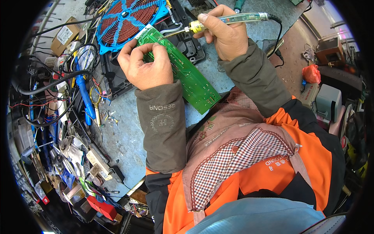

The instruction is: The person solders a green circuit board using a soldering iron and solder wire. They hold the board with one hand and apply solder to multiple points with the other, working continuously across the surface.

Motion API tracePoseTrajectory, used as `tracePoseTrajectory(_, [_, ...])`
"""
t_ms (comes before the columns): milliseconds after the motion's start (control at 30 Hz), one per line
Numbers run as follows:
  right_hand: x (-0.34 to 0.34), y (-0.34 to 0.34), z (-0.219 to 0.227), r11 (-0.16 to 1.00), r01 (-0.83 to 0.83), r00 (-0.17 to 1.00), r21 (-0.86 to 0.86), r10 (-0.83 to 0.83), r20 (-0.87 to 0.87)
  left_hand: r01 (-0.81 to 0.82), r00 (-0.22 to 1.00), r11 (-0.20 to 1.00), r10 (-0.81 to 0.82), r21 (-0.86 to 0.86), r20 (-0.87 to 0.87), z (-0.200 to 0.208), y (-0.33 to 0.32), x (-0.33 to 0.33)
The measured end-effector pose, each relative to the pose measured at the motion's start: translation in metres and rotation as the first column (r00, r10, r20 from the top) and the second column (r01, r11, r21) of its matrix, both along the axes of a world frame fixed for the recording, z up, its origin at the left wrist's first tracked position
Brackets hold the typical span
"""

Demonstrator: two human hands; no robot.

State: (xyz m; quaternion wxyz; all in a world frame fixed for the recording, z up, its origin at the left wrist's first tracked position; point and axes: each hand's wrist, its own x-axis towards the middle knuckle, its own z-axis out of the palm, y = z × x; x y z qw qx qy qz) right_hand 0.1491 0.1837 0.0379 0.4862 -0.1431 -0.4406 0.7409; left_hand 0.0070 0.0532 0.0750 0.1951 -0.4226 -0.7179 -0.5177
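Cluttered with wires and tools, the grey-blue workbench [128, 136] carries the long green circuit board [187, 76], whose long axis runs from the blue-framed copper coil [126, 19] at its far end back toward my chest. My left hand [146, 64] is clamped on the board's far end, nearer it than my right hand [226, 33], which grips a clear-handled soldering iron [230, 20] beyond the board, tip pointing at that far end. My left fingers hide the spot where the tip meets the board, so I cannot tell whether it touches.

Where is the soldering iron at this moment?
In the head view it is at top centre-right: the soldering iron is held in the right hand, its tip pointing left at the upper end of the green circuit board, just below the blue coil.
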Motion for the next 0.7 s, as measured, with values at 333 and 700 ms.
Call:
tracePoseTrajectory(333, [-0.0055,0.0002,-0.0022,0.999,-0.005,1.0,-0.037,0.004,-0.024,-0.014,1.0,1.0,0.013,-0.004,-0.026,-0.0039,0.0005,-0.0045])
tracePoseTrajectory(700, [-0.0066,0.0003,-0.0047,0.999,-0.012,1.0,-0.051,0.011,-0.029,-0.004,1.0,1.0,0.004,-0.021,-0.001,-0.0028,0.0003,-0.0042])
